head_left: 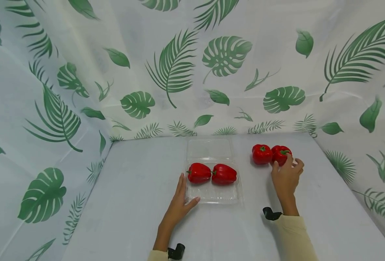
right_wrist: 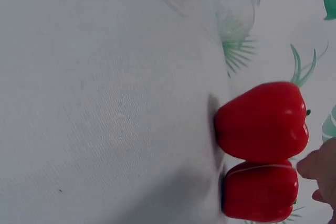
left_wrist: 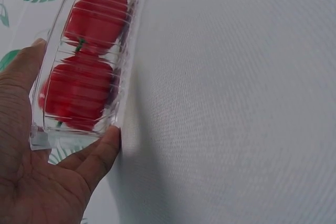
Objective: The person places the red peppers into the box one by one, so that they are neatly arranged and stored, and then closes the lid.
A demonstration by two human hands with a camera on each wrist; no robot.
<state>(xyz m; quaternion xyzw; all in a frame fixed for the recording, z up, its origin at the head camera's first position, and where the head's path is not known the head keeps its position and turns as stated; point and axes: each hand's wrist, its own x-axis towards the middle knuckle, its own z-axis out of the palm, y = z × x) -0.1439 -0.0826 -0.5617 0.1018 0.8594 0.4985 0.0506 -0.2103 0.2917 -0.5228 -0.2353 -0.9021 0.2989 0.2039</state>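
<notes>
Flat white tabletop (head_left: 130,214), finely textured close up; one small dark speck (right_wrist: 60,190) in the right wrist view. White, lightly creased sheet backdrop (head_left: 123,29) rises behind and along both sides. Print shows broad split green leaves (head_left: 42,195), feathery green palm fronds (head_left: 174,69), small oval green leaves (head_left: 118,58).

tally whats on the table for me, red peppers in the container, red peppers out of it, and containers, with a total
Red peppers in the container: 2
Red peppers out of the container: 2
Clear plastic container: 1
Total: 5
</notes>
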